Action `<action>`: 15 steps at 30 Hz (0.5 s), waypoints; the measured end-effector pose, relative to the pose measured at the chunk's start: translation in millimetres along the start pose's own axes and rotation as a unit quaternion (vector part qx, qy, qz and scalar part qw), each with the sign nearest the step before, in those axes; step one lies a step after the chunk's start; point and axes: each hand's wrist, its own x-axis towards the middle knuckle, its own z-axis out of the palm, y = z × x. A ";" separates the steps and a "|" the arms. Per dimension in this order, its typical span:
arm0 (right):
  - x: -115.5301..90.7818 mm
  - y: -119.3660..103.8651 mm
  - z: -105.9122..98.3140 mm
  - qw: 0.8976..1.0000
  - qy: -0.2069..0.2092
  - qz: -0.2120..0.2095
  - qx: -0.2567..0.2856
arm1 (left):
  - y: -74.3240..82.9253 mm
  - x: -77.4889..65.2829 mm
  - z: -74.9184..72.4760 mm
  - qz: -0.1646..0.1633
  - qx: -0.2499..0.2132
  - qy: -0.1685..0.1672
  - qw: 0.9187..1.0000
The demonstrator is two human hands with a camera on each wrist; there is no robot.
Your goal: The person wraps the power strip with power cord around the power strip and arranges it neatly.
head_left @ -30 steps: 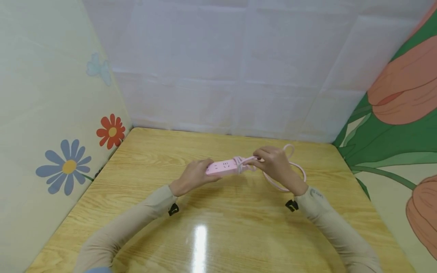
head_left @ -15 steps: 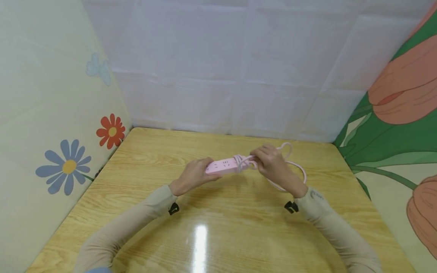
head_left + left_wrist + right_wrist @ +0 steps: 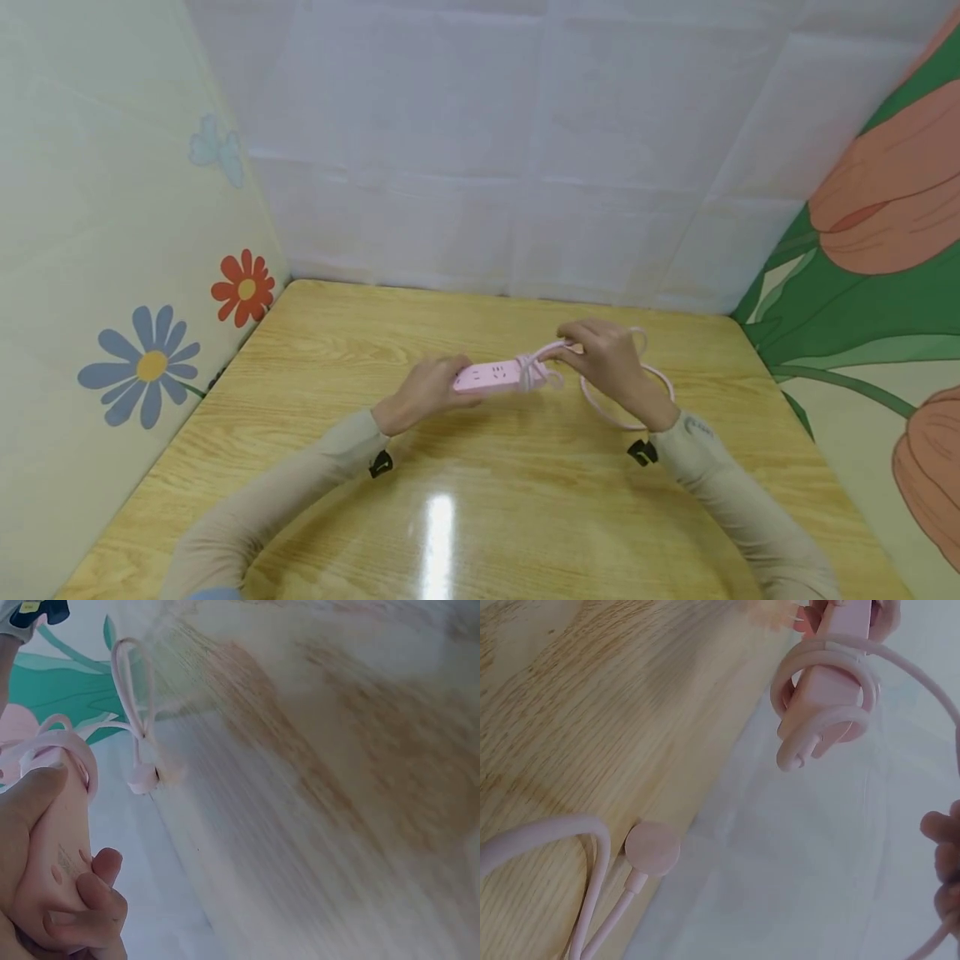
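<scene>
Power strip (pink), cord wound round end.

Head view facing forward and down across the table, wrist views peering from close by, apparently tilted, both sharing the power strip.

A: What is at the back?
B: A big white sheet, with fold lines going up, down and across.
A: And on the left wall?
B: A blue flower and a red flower, both with yellow middles, and a pale blue butterfly above them.
A: What about the right wall?
B: Big pink tulips with green leaves.
A: And the tabletop?
B: It's yellow-brown with wavy wood lines, and a bright white shine near the front.
</scene>
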 end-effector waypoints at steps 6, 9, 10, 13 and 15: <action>-0.6 1.7 1.5 1.000 0.002 0.009 0.012 | -0.1 -1.1 3.6 -0.001 -0.002 -0.009 1.000; 0.8 0.4 2.6 0.999 -0.007 0.022 0.028 | 0.6 -0.6 2.7 -0.010 -0.008 -0.012 1.000; 1.4 -0.2 3.1 0.999 -0.009 0.029 0.034 | 0.9 -0.4 2.3 -0.011 -0.009 -0.012 1.000; 3.5 -3.2 4.6 0.997 -0.010 0.050 0.049 | 0.7 1.1 2.5 -0.004 -0.008 -0.014 1.000; 4.5 -4.7 6.0 0.997 -0.006 0.058 0.055 | 0.7 1.5 2.8 0.000 -0.008 -0.015 1.000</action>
